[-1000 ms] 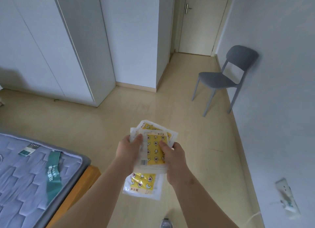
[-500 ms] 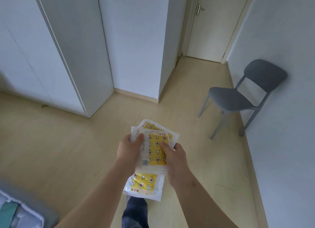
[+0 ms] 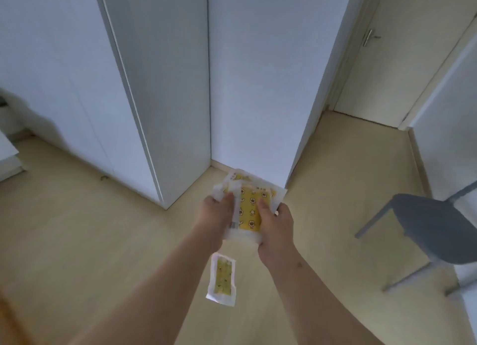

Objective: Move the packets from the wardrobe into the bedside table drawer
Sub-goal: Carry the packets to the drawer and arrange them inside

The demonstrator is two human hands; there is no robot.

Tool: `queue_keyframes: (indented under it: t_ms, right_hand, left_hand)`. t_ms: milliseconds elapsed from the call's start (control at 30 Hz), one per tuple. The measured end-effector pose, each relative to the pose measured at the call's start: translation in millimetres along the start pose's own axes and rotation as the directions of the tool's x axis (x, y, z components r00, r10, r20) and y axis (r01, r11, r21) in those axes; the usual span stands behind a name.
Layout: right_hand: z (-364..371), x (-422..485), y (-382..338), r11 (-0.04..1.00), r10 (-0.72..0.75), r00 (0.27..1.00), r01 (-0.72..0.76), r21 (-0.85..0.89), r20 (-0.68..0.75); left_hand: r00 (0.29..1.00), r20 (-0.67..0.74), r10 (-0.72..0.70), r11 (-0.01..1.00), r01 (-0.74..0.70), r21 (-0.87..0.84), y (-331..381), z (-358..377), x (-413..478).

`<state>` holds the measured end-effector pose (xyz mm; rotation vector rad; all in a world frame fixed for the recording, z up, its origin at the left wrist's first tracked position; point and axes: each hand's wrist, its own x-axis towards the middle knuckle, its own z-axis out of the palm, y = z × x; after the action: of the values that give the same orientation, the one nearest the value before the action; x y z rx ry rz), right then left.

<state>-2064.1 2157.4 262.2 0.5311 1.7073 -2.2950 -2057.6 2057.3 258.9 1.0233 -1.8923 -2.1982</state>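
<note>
Pale floor below: my left hand point(image 3: 218, 210) and right hand point(image 3: 277, 223) clamp the stack of packets point(image 3: 249, 210) — one loose packet point(image 3: 222, 279) lies beneath, upright, nearer my left.

Printed text on the stack of packets point(image 3: 251, 205) is too blurred to read. The grey chair point(image 3: 433, 239) is cut off at the right edge. A motion-blurred loose packet point(image 3: 223, 279) shows below the hands.

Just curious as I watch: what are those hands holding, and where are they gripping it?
Both hands, left and right, grip a stack of yellow-printed white plastic packets by its side edges.
</note>
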Motion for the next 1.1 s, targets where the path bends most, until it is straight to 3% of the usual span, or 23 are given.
queue_keyframes:
  t_ms: [167, 333, 700, 867, 1100]
  right_hand:
    - [52.7, 48.7, -2.8, 0.979, 0.073, 0.975, -0.030, -0.201, 0.210]
    - [88.8, 96.5, 23.5, 0.942, 0.240, 0.931, -0.155, -0.297, 0.275]
    - [140.0, 227.8, 74.5, 0.807, 0.432, 0.860, -0.234, -0.543, 0.272]
    - [174.0, 250.2, 120.0, 0.709, 0.547, 0.812, -0.321, -0.628, 0.203]
    - [233.1, 265.6, 200.3, 0.630, 0.585, 0.806, -0.383, -0.675, 0.089]
  left_hand:
    - [0.999, -0.027, -0.039, 0.997, 0.037, -0.070, 10.6, -41.8, 60.9]
    - [0.979, -0.144, -0.144, 0.969, 0.110, -0.221, -4.5, -62.7, 109.1]
    - [0.887, -0.345, -0.307, 0.936, 0.215, -0.279, -32.5, -62.7, 228.4]
    - [0.812, -0.451, -0.370, 0.917, 0.240, -0.319, -56.4, -114.4, 256.9]
    - [0.701, -0.565, -0.434, 0.899, 0.293, -0.326, -94.3, -213.7, 295.6]
